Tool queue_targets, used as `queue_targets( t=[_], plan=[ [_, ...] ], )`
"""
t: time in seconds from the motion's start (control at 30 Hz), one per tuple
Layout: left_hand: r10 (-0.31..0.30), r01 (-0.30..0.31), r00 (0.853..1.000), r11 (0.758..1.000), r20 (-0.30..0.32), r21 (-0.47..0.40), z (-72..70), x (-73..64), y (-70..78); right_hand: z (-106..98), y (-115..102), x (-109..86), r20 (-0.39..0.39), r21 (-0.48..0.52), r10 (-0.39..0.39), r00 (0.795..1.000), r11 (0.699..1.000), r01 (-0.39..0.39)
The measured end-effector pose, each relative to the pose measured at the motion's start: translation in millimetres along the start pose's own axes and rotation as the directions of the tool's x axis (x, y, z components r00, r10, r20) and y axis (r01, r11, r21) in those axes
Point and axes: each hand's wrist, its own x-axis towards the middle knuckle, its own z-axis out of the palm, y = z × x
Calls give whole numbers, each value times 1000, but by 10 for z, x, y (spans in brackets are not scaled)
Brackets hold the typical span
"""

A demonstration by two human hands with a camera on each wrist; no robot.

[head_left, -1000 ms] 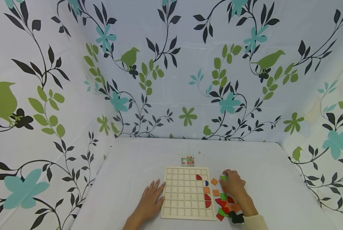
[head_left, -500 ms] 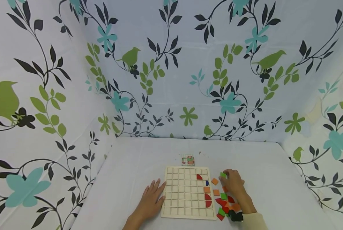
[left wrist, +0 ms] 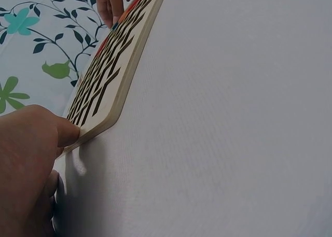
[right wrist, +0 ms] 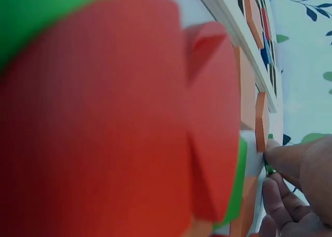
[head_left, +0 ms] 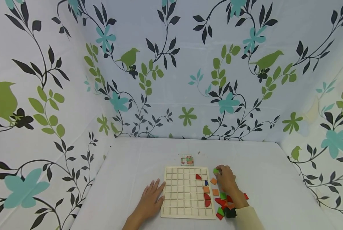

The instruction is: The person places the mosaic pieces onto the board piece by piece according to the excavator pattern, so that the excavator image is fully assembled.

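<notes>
My left hand [head_left: 149,200] lies with straight fingers against the left edge of the wooden grid board [head_left: 182,203]; in the left wrist view its thumb rests at the board's rim. My right hand [head_left: 227,179] pinches a green square tile [head_left: 216,171] beyond the board's upper right corner. In the right wrist view thumb and fingers close on that green tile [right wrist: 269,168], mostly hidden by them. In the board's right columns sit red quarter-round pieces [head_left: 198,176], a blue half-round piece [head_left: 206,183] and an orange square [head_left: 206,189].
Beside the board's right edge lie loose orange tiles [head_left: 215,192], green tiles [head_left: 223,195], and several red pieces [head_left: 220,202]. A small printed pattern card [head_left: 187,160] lies behind the board. A patterned cloth [head_left: 171,80] hangs around the white table [head_left: 131,166].
My right hand has moved left and away from me with the green tile, toward the board's upper right corner. A red piece now shows right of the forearm. My left hand stays put.
</notes>
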Motion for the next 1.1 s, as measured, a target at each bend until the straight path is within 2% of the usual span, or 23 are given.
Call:
queue_targets(
  t=[0.33, 0.57, 0.77, 0.93, 1.1],
  plan=[
    [3, -3, 1000, 1000, -6, -4, -1, -1, 0, 60, -37, 7, 61, 44, -40, 997, 998, 37],
    [-5, 5, 1000, 1000, -1, 0, 20, -7, -17, 87, -59, -52, 27, 25, -50, 998, 998, 49],
    [-8, 8, 1000, 1000, 7, 6, 22, 1, -19, 108, -208, -138, 2, -37, -35, 999, 999, 35],
    [-6, 6, 1000, 1000, 5, 9, 18, 1, -15, 120, -391, -237, 75, -17, -110, 991, 994, 111],
    [-2, 2, 1000, 1000, 2, 9, 18, 2, -19, 186, -491, -329, 149, -30, -227, 963, 972, 234]
  ],
)
